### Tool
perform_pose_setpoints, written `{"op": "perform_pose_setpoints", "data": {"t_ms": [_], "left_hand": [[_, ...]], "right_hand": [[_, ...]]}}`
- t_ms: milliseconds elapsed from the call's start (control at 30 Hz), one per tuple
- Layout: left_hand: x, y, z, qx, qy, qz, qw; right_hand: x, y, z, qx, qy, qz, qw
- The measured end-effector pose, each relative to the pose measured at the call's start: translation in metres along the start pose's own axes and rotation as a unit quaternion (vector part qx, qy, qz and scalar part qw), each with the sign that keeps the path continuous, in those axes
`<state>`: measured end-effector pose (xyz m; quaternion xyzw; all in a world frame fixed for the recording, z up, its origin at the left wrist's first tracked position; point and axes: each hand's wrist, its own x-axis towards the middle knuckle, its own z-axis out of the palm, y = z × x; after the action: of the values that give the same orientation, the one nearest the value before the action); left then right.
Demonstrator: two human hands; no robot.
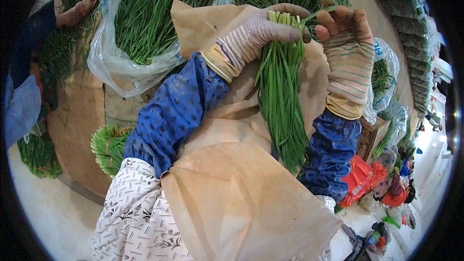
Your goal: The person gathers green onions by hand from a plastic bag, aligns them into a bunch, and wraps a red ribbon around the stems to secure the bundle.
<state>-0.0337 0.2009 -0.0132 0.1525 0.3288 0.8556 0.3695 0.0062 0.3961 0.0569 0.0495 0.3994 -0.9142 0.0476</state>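
My left hand [251, 34], in a striped knit glove, grips a bunch of garlic chives [284, 96] near its pale cut ends. The green leaves hang down over brown paper [251, 203] that covers my lap. My right hand [345, 43], in a similar striped glove with darkened fingertips, is raised just right of the cut ends. Its fingers pinch a single chive leaf [319, 12] that stretches across toward the bunch. Blue spotted sleeve covers are on both forearms.
Loose chives [150, 14] lie heaped ahead, partly inside a clear plastic bag [108, 63]. A banded chive bundle [108, 147] sits by my left elbow, another [41, 157] farther left. Another person's dark-clothed limb [41, 24] is at left. Right are a basket [372, 137] and red bag [357, 179].
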Motion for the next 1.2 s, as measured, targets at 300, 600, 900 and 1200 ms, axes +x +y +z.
{"op": "perform_pose_setpoints", "data": {"t_ms": [300,600,900,1200], "left_hand": [[0.003,-0.002,0.003,0.052,0.009,-0.025,0.998],[0.01,-0.009,0.011,-0.006,0.071,0.013,0.997],[0.029,-0.019,0.013,-0.013,0.204,0.032,0.978],[0.002,0.003,0.011,-0.201,-0.009,-0.059,0.978]], "right_hand": [[0.03,-0.067,-0.025,0.029,-0.014,-0.095,0.995],[-0.037,0.034,0.017,-0.357,0.194,-0.04,0.913],[-0.069,0.099,0.049,-0.713,0.239,-0.033,0.658],[-0.091,0.025,0.027,-0.202,0.162,0.173,0.95]]}}
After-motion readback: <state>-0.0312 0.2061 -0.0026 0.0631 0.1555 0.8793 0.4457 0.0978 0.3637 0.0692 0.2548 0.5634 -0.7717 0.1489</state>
